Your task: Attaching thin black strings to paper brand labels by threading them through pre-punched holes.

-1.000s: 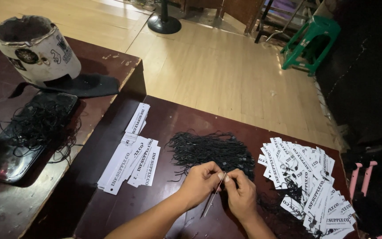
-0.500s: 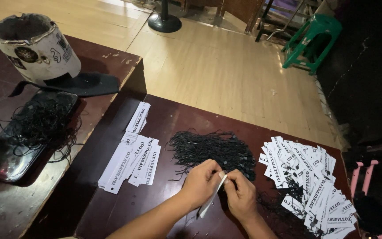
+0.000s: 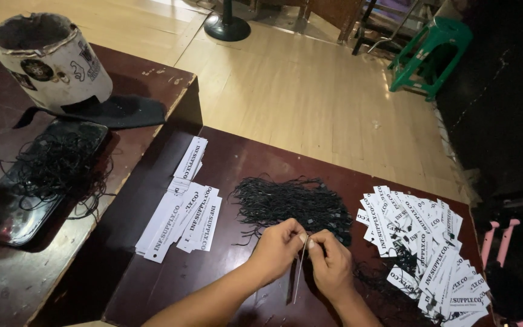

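Hands: left hand (image 3: pixel 278 247) and right hand (image 3: pixel 330 261) pinch one white tag (image 3: pixel 298 275).
Done: strung tags (image 3: pixel 422 245) piled right.
Left: unstrung tags (image 3: pixel 183 212) left, black cords (image 3: pixel 292 203) beyond.

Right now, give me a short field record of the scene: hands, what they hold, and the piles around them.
left hand: pinching the top of a white tag
right hand: fingers meet the left at the tag's top
white tag: held edge-on, hanging down between the hands
black strings: loose heap just beyond the hands
tag stack, left: flat on the dark table
tag pile, right: fanned out, with strings
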